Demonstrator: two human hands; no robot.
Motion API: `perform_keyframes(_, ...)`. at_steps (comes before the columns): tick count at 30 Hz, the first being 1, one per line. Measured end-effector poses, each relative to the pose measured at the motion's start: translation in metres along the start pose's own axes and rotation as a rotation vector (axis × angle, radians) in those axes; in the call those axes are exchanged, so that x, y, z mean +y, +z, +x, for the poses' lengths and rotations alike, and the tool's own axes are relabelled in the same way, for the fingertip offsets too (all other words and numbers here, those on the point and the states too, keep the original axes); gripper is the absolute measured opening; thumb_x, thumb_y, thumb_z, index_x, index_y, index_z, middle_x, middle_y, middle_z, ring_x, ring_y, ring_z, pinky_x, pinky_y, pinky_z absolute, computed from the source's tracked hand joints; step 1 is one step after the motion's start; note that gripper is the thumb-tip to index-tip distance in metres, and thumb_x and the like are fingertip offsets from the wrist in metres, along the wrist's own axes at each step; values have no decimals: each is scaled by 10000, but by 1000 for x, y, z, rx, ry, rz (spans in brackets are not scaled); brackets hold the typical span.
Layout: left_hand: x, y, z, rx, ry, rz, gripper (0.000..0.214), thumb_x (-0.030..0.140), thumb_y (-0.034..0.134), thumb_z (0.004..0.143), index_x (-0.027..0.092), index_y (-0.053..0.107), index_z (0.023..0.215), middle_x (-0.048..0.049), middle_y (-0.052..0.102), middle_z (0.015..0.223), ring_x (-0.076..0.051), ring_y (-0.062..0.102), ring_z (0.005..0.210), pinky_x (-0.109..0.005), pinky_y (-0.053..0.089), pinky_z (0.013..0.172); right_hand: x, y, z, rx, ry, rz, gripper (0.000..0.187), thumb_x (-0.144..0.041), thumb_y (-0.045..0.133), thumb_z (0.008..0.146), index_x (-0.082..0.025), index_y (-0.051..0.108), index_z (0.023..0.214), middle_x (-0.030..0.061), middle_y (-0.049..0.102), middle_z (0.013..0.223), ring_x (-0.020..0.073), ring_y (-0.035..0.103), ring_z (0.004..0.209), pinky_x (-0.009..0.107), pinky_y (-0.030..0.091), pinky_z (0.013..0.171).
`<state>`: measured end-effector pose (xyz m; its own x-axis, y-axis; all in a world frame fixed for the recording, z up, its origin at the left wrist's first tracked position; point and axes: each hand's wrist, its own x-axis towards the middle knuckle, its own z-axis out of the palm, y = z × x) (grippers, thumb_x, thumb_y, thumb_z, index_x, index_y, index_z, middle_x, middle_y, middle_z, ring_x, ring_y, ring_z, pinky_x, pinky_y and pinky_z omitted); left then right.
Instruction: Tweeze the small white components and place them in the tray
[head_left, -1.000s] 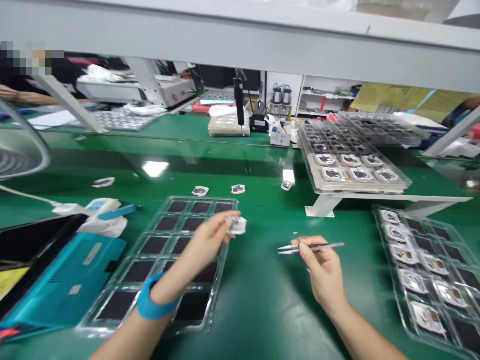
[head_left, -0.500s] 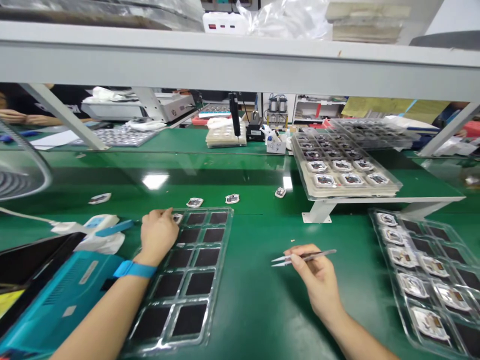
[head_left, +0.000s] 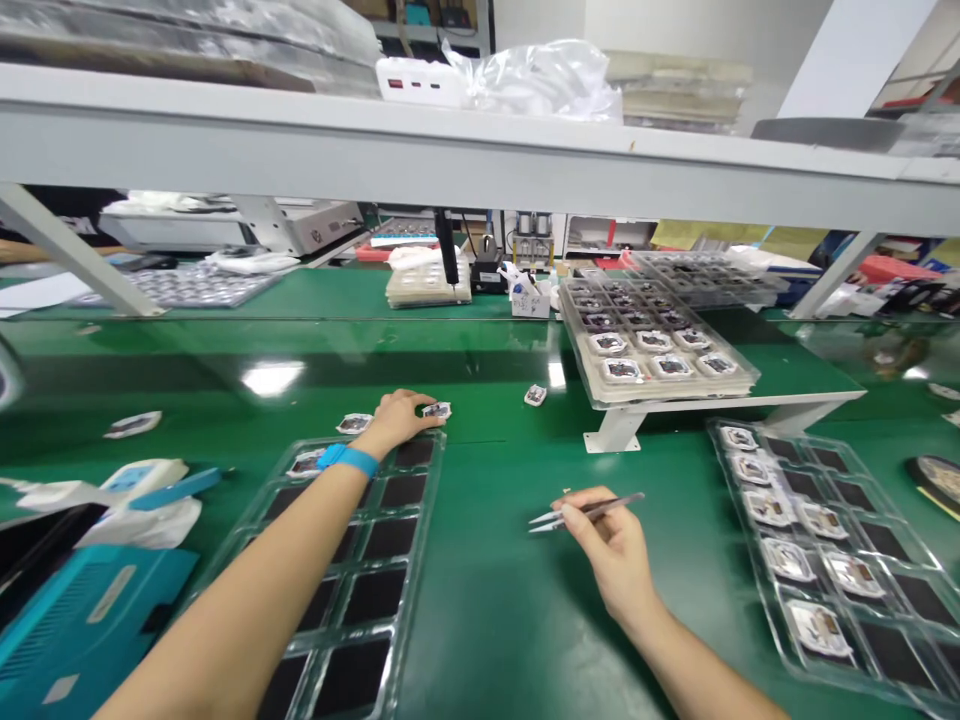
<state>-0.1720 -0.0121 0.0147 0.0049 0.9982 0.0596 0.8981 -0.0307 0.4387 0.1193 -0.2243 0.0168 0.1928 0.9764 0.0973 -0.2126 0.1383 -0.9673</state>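
Note:
My left hand (head_left: 396,414), with a blue wristband, reaches over the far end of a clear compartment tray (head_left: 420,520) and its fingers close on a small white-framed part (head_left: 437,410) lying on the green mat. One part (head_left: 306,464) sits in the tray's far left pocket; another part (head_left: 354,423) lies just beyond the tray. My right hand (head_left: 611,545) rests on the mat and grips metal tweezers (head_left: 581,512) pointing left.
A second clear tray (head_left: 862,620) holding several parts lies at the right. A stacked tray (head_left: 652,350) sits on a white stand behind it. A loose part (head_left: 534,395) lies mid-mat. A teal device (head_left: 82,610) and white tool (head_left: 142,480) are at the left. A shelf (head_left: 450,150) hangs overhead.
My left hand set a part into the tray's far left pocket, then moved right and forward to a loose part on the mat. The right hand kept the tweezers still.

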Motion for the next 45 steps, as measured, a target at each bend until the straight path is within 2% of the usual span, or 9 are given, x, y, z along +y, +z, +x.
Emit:
perform_keyframes(5, 19, -5, -16, 27, -18, -291, 341, 386, 755, 746, 143, 643, 958, -81, 712, 966, -282, 657, 958, -450, 507, 873, -4, 2, 1, 22, -7, -16, 242, -439, 792, 740, -206, 731, 764, 46, 739, 758, 188, 677, 744, 292, 543, 692)
perform_keyframes(8, 46, -3, -47, 6, -13, -542, 487, 436, 729, 681, 158, 581, 1052, -64, 716, 907, -246, 677, 842, -363, 526, 757, -6, 2, 1, 47, 5, 34, 224, -414, 806, 728, -207, 729, 764, 42, 743, 759, 188, 692, 738, 295, 557, 684)
perform_keyframes(15, 107, 9, -164, -391, -44, -1006, 529, 315, 776, 707, 195, 649, 1206, -80, 745, 1008, -185, 663, 777, -292, 511, 683, -5, 5, 2, 78, 63, 211, 250, -371, 858, 665, -218, 713, 800, 35, 780, 814, 201, 736, 772, 339, 598, 738)
perform_keyframes(19, 118, 19, -199, -503, -186, -1218, 565, 275, 816, 703, 231, 653, 1242, -70, 752, 1071, -215, 659, 905, -309, 500, 792, -4, 6, 1, 39, 86, 150, 223, -349, 854, 660, -219, 710, 770, 25, 777, 792, 194, 725, 776, 324, 583, 748)
perform_keyframes(25, 124, 29, -208, -476, -259, -1349, 585, 249, 876, 609, 231, 691, 1164, -61, 742, 1146, -245, 618, 1073, -332, 457, 937, 0, 8, 0, 1, 95, 20, 187, -339, 825, 688, -207, 710, 755, 4, 741, 730, 170, 687, 695, 299, 542, 695)
perform_keyframes(29, 125, 24, -211, -503, -301, -1409, 525, 256, 828, 659, 216, 718, 1171, -52, 759, 959, -195, 620, 831, -303, 472, 775, 2, 8, -2, -45, 90, 20, 182, -352, 818, 705, -211, 713, 755, 12, 745, 733, 179, 687, 695, 320, 541, 708)
perform_keyframes(35, 124, 19, -207, -475, -458, -1582, 376, 302, 800, 668, 170, 787, 1019, -69, 721, 877, -165, 558, 707, -280, 422, 624, -10, 7, -8, -192, -136, -72, 80, -291, 816, 737, -258, 744, 745, 32, 761, 775, 217, 687, 825, 379, 542, 804)
perform_keyframes(38, 123, 21, -208, -474, -426, -1490, 378, 309, 818, 684, 193, 775, 1041, -47, 701, 859, -143, 525, 681, -268, 398, 612, -14, 5, -9, -221, -121, -72, 92, -312, 807, 749, -254, 738, 766, 38, 758, 787, 221, 697, 803, 386, 554, 776)
perform_keyframes(45, 119, 25, -214, -469, -275, -1272, 419, 348, 779, 734, 217, 733, 1129, -29, 691, 795, -160, 526, 673, -281, 381, 628, -8, 1, -3, -75, -6, -81, 177, -372, 784, 758, -220, 699, 788, 29, 750, 788, 190, 699, 755, 329, 547, 731)
